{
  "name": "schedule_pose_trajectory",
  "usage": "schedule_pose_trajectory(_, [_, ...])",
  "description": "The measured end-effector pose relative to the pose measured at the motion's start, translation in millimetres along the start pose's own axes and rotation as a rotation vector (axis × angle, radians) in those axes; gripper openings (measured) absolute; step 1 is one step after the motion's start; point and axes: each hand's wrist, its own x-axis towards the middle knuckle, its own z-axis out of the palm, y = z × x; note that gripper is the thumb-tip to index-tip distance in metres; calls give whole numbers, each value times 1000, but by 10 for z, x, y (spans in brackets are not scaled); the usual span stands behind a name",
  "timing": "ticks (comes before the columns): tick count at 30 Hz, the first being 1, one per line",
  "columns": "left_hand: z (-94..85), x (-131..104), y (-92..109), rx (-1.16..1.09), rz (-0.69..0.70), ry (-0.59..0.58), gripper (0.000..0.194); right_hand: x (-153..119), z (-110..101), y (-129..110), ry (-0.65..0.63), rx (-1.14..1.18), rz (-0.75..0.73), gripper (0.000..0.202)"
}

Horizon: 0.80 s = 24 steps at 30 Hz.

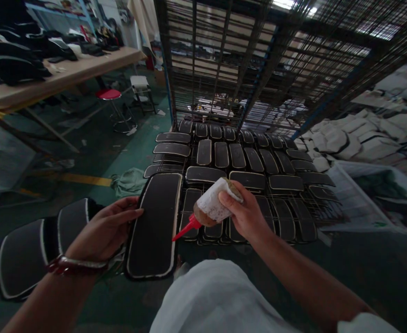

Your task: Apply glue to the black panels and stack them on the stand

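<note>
My left hand (108, 227) grips the left edge of a long black panel (153, 222) with rounded corners, its thumb on the face. A pale line of glue-like material runs round the panel's border. My right hand (247, 212) is wrapped round a bottle (213, 202) with a whitish wrapping and a red nozzle (188, 227). The bottle is tilted down to the left, and the nozzle tip is at the panel's right edge, low down.
Many similar black panels (238, 156) lie in rows on a wire rack (224, 111). More panels (23, 259) are at lower left. A worktable (95, 64), red stool (108, 94) and white bin (359, 203) stand around.
</note>
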Motion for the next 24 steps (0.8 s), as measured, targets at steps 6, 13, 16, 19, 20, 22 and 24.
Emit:
schedule_pose_trajectory(6, [-63, 68, -34, -87, 32, 110, 27, -28, 16, 72, -22, -42, -21, 42])
schedule_pose_trajectory(13, [-25, 21, 83, -348, -10, 337, 37, 2, 52, 89, 41, -1, -16, 42])
schedule_pose_trajectory(16, [-9, 14, 75, -427, -40, 383, 39, 48, 94, 59, 127, 90, -16, 41])
schedule_pose_trajectory(19, [-4, 27, -23, -521, -54, 412, 36, 96, 125, 38, 203, 175, -29, 40])
schedule_pose_trajectory(20, [-2, 31, -66, -549, -57, 417, 35, 108, 129, 38, 221, 190, -38, 40])
schedule_pose_trajectory(22, [10, 31, -146, -598, -68, 422, 33, 124, 129, 53, 245, 208, -57, 40])
schedule_pose_trajectory(24, [34, 26, -206, -636, -80, 413, 32, 127, 127, 84, 263, 217, -60, 42])
